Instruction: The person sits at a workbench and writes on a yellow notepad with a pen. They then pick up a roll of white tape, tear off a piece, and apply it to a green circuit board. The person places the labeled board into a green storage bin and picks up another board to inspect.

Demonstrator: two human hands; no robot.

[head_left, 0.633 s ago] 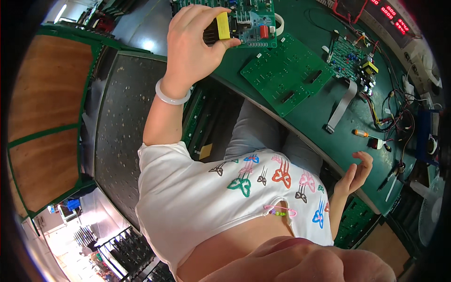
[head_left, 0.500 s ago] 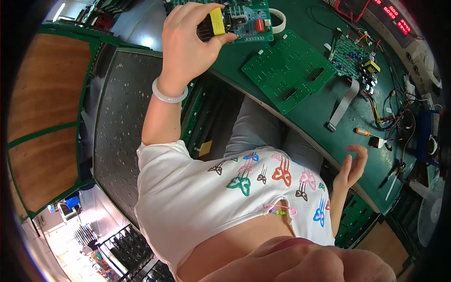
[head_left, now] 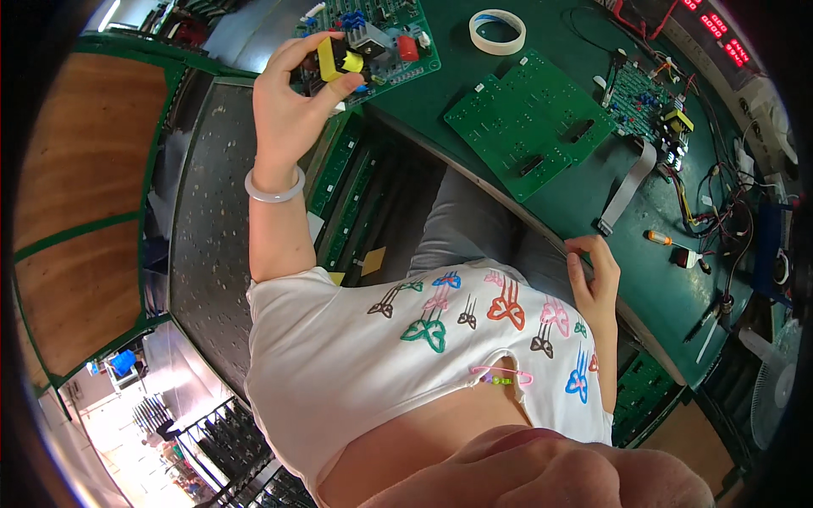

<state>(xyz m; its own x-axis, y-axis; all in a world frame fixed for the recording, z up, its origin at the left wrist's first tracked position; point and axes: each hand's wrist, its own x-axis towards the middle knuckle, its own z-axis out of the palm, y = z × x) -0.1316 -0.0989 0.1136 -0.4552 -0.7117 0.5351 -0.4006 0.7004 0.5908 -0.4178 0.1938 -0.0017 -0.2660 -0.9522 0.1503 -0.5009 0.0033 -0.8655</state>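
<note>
At the upper left, my left hand (head_left: 292, 106) is closed around the yellow-wrapped transformer (head_left: 336, 59) of a populated green circuit board (head_left: 415, 71). That board is over the far left part of the green bench top; the picture's upper edge cuts off part of it. My right hand (head_left: 595, 275) is at the bench's near edge, holding nothing, its fingers loosely bent and thumb apart. Between the hands, farther in on the bench, two bare-looking green circuit boards (head_left: 517, 127) overlap, with black connectors on them. The grey ribbon cable (head_left: 628, 188) lies beyond my right hand.
A roll of white tape (head_left: 497, 32) lies at the back. On the right are a wired circuit board (head_left: 639, 97), tangled cables, an orange-handled screwdriver (head_left: 658, 238) and a white fan (head_left: 775, 381). More boards stand in a rack (head_left: 339, 195) below the bench. A black speckled surface (head_left: 216, 229) is at left.
My left hand has moved left and slightly down with the circuit board, uncovering the tape roll. My right hand has moved left and up to the bench edge.
</note>
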